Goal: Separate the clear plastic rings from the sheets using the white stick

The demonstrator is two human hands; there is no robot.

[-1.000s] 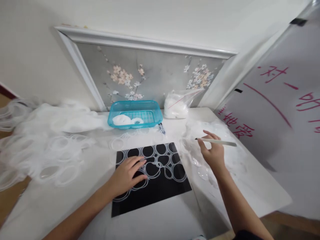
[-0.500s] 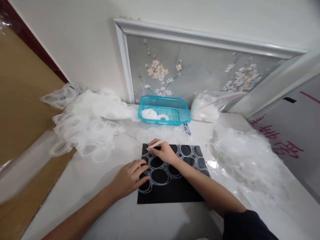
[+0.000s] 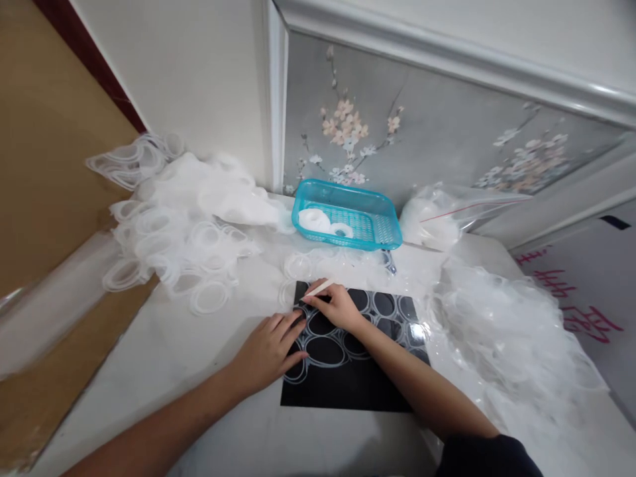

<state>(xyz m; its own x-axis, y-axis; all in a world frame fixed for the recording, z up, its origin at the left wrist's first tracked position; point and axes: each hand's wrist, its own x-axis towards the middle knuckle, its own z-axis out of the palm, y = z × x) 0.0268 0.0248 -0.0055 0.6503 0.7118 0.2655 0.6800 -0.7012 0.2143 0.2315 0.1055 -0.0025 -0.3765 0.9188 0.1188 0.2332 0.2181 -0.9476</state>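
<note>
right hand [image 3: 336, 307] grips stick [image 3: 318, 288]; left hand [image 3: 271, 350] flat on ring sheet [image 3: 348, 331]

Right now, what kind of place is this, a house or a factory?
Probably a room in a home used for handwork. A flower painting leans on the wall behind a small white table, where clear plastic rings pile up beside a blue basket.

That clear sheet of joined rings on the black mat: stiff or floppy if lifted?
Probably floppy: the clear sheet of joined plastic rings looks thin, and the similar white ring pile drapes over the table edge. Likely light. The left hand lies flat on it, so it may slide on the smooth black mat.
</note>
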